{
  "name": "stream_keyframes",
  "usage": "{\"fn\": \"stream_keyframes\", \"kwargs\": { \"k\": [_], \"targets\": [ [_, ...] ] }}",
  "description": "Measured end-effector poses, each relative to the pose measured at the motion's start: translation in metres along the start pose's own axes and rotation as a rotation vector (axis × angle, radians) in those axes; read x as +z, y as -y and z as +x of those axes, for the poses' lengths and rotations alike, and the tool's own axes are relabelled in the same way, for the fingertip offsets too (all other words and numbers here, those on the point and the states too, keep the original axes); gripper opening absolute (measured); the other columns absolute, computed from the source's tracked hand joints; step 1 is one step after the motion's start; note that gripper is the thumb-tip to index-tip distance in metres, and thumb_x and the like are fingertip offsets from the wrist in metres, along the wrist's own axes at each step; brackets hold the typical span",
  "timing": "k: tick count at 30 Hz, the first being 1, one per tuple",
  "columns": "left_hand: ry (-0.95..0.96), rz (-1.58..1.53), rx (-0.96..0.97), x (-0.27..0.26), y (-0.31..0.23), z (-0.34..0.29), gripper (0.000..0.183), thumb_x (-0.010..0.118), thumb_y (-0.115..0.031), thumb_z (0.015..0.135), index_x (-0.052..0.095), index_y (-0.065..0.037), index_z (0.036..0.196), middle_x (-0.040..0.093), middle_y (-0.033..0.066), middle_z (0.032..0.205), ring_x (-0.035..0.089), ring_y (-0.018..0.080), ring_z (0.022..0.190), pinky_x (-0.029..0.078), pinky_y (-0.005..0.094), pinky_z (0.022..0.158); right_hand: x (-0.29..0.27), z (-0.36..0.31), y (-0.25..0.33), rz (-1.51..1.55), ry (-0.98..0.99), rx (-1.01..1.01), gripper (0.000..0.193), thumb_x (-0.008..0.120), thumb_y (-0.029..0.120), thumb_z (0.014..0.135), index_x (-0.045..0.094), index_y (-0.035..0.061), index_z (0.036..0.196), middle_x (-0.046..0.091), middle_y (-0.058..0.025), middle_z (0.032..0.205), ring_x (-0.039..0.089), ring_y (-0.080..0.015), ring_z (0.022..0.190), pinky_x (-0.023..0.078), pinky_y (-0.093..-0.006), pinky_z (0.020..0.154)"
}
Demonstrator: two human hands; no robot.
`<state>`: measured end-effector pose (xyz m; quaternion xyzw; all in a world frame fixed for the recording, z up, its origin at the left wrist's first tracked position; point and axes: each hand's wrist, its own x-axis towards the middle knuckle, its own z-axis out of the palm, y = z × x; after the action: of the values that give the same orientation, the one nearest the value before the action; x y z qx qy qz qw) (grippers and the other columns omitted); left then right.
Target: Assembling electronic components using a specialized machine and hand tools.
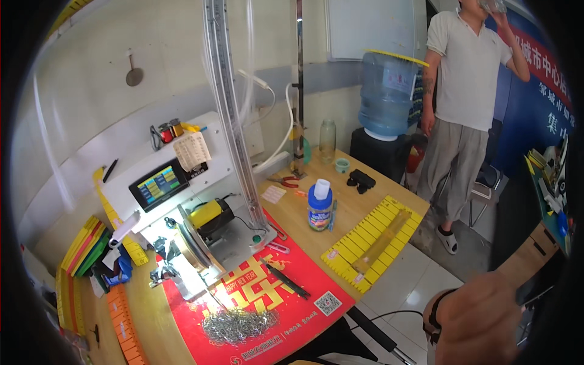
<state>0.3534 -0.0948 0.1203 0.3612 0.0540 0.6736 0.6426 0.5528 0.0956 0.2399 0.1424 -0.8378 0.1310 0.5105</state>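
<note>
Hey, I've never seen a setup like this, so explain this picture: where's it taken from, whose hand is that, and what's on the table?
There's no robot here, just a person's bare hand. The picture comes from a wide fisheye camera worn on their head, looking down, so straight edges bend near the rim. The hand at lower right, probably the right one, is blurred; it seems to hold a brown flat piece, but I can't be sure. On the wooden table stands a white machine with a small screen. A pile of silvery pieces lies on a red mat. Another person stands nearby.
</note>
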Motion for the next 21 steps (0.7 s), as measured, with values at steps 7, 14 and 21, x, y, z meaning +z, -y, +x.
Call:
{"fn": "stream_keyframes", "kwargs": {
  "k": [7, 14, 21],
  "targets": [
    [0.102, 0.034, -0.001, 0.008, -0.011, 0.033, 0.068, 0.068, 0.011, 0.09, 0.037, -0.006, 0.148, 0.046, 0.0315, 0.134, 0.061, 0.0308, 0.098, 0.052, 0.0393, 0.079, 0.031, 0.011, -0.013, -0.125, -0.473, -0.176, 0.019, 0.067, 0.009, 0.082, 0.057, 0.004, 0.067, 0.047, -0.0028, 0.054, 0.036, -0.0154, 0.042, 0.024, -0.0307, 0.041],
    [0.079, 0.132, -0.134, 0.02, -0.002, 0.041, 0.041, 0.072, 0.007, 0.091, 0.049, -0.005, 0.122, 0.053, 0.0272, 0.125, 0.064, 0.0284, 0.085, 0.052, 0.0375, 0.067, -0.02, -0.004, 0.001, 0.531, 0.06, 0.059, 0.061, 0.067, 0.004, 0.097, 0.055, 0.03, 0.15, 0.06, -0.0055, 0.071, 0.043, -0.0137, 0.044, 0.028, -0.0292, 0.042],
    [0.024, 0.034, -0.102, 0.016, -0.001, 0.044, 0.039, 0.069, 0.007, 0.093, 0.049, -0.004, 0.124, 0.046, 0.0307, 0.134, 0.063, 0.0258, 0.085, 0.053, 0.0353, 0.069, -0.005, -0.006, -0.01, 0.158, -0.087, -0.24, 0.019, 0.064, 0.008, 0.093, 0.068, 0.0085, 0.112, 0.066, -0.0114, 0.071, 0.059, -0.0201, 0.052, 0.045, -0.0333, 0.049]
  ]
}}
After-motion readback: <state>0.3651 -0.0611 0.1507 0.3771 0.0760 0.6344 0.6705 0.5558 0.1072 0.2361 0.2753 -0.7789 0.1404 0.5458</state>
